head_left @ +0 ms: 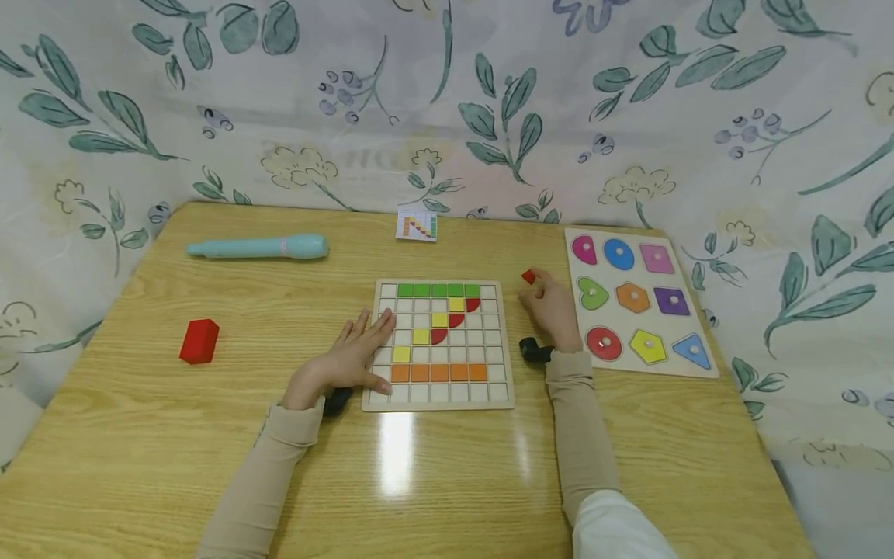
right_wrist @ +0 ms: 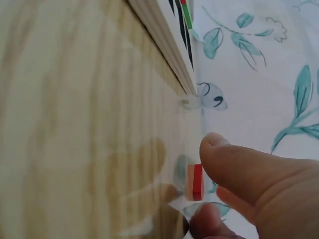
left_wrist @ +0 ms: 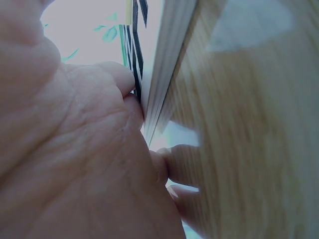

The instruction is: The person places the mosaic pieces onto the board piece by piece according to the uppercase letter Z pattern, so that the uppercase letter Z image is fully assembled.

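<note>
My left hand (head_left: 352,353) rests spread over the left edge of a wooden grid board (head_left: 436,394), its thumb near the lower left corner. On the board lie a row of green squares (head_left: 438,290), a diagonal of yellow squares (head_left: 421,336), red quarter-round pieces (head_left: 456,320) and a row of orange squares (head_left: 439,373). Right of the board, my right hand (head_left: 552,310) reaches down to the table with fingers bent. A small red piece (right_wrist: 195,182) lies at its fingertips, its thumb (right_wrist: 219,149) apart from the other fingers around it.
A pattern card (head_left: 417,226) lies behind the board. A shape puzzle (head_left: 649,260) with several coloured pieces is at the right. At the left are a red block (head_left: 200,341) and a light-blue stick-shaped object (head_left: 258,248). Leaf-patterned cloth (head_left: 419,101) hangs behind the table.
</note>
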{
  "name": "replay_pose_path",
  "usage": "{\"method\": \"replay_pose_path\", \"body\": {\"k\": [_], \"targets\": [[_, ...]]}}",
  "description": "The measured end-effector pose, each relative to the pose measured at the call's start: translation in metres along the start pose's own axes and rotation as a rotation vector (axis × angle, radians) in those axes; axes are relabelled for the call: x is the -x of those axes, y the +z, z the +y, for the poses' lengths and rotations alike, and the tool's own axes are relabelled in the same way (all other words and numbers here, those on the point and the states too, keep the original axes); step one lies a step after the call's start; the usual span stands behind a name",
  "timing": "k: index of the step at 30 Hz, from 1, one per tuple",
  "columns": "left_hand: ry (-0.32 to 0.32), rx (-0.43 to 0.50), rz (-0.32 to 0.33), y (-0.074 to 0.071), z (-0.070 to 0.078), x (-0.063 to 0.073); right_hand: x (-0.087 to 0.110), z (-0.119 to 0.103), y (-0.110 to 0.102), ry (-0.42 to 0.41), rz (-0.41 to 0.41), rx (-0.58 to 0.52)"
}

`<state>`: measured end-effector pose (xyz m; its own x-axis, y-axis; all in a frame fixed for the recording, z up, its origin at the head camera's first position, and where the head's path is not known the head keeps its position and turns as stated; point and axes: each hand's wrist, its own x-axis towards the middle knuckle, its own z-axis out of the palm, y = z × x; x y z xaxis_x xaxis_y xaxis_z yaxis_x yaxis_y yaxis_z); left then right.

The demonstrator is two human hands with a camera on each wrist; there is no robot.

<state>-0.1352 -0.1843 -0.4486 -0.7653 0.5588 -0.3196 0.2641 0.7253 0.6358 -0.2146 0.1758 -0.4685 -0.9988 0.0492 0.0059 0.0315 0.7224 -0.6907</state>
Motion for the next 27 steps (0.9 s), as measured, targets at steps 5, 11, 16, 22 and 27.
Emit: {"method": "replay_pose_path", "body": {"k": [5, 11, 16, 22, 27], "targets": [[0.000, -0.011, -0.005, -0.0003, 0.0004, -0.0008, -0.0002, -0.0023, 0.0000, 0.021, -0.022, 0.059], [0.005, -0.010, -0.002, -0.0005, -0.0001, -0.0003, 0.0010, -0.0013, 0.0009, 0.016, 0.000, 0.003], [-0.002, -0.021, -0.006, -0.0008, -0.0003, 0.0005, 0.0017, -0.0047, 0.0036, -0.021, -0.015, 0.087], [0.001, -0.017, 0.001, -0.0004, -0.0005, -0.0001, 0.0022, -0.0052, 0.0067, -0.015, 0.018, 0.044], [0.003, -0.017, -0.001, -0.0003, -0.0003, -0.0005, 0.0029, -0.0078, 0.0048, 0.014, 0.038, -0.064]]}}
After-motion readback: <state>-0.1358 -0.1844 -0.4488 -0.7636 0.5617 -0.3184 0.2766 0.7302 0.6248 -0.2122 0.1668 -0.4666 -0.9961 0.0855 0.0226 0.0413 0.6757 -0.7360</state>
